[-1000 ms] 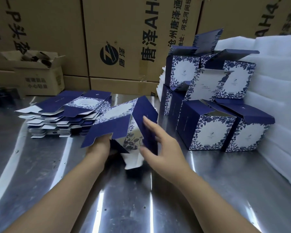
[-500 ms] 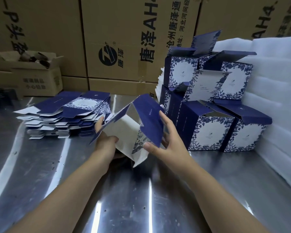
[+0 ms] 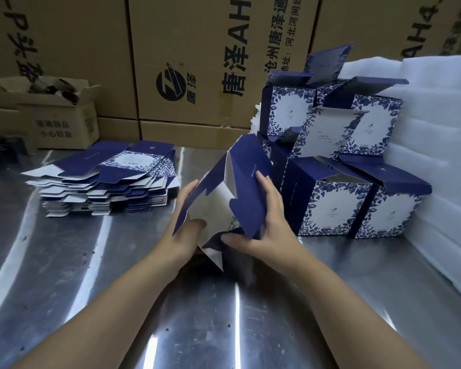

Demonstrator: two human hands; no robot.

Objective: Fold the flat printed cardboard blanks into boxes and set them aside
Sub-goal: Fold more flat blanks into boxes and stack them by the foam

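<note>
Two bare hands hold a half-folded blank (image 3: 248, 187) over the middle of a steel desk (image 3: 224, 315). The left hand (image 3: 186, 230) has its grip closed on the left panel, thumb on the white inside and fingers behind the navy outside. The right hand (image 3: 270, 227) clasps the right panel, fingers spread up the navy face, thumb pressed on a lower flap. The blank is tilted and opened into a tube, with a white corner pointing down; whether that corner touches the desk cannot be told. A stack of flat blanks (image 3: 104, 179) lies to the left. Folded boxes (image 3: 330, 206), lids open, are piled in two tiers just right of the hands, against white foam sheets (image 3: 437, 129). Brown cartons (image 3: 184, 49) line the back
</note>
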